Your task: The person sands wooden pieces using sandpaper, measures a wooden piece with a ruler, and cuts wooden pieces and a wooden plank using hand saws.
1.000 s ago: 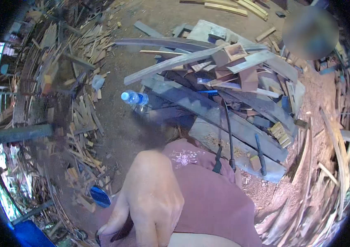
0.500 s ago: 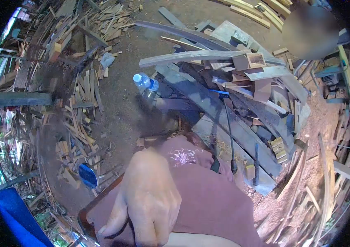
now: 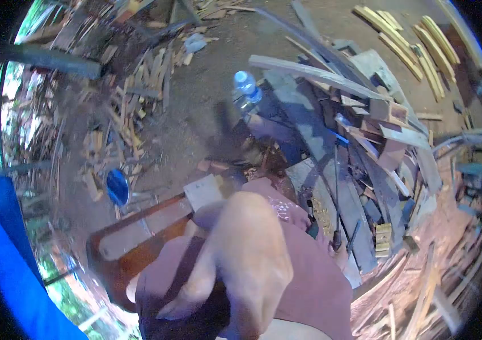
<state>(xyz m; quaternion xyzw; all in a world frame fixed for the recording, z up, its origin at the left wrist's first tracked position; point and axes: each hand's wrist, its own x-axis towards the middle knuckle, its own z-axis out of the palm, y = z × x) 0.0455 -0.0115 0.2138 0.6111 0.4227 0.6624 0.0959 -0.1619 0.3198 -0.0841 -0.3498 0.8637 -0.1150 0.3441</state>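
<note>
My left hand (image 3: 252, 255) is raised close to the camera, with its back toward me and its wrist bent. The fingers point down toward the lower edge, and the thumb stands apart from them at the left. Nothing shows in the hand, though the fingertips are hidden. Behind it is a mauve shirt (image 3: 315, 283) with a pale print. My right hand does not show. To the left is a reddish-brown wooden frame (image 3: 153, 255) with a pale panel, beside a light rectangular piece (image 3: 203, 192).
A plastic bottle (image 3: 248, 88) stands by a pile of planks and offcuts (image 3: 366, 141). Lighter boards (image 3: 405, 45) lie at the far right. A round mirror-like disc (image 3: 118, 187) stands near scrap wood (image 3: 139, 113). Blue cloth (image 3: 8, 249) fills the lower left edge.
The view has swung, so the bottle and wood pile sit farther right. My left hand appears slightly right of its earlier place. More of the brown wooden frame shows, and the blurred shape at top right is gone.
</note>
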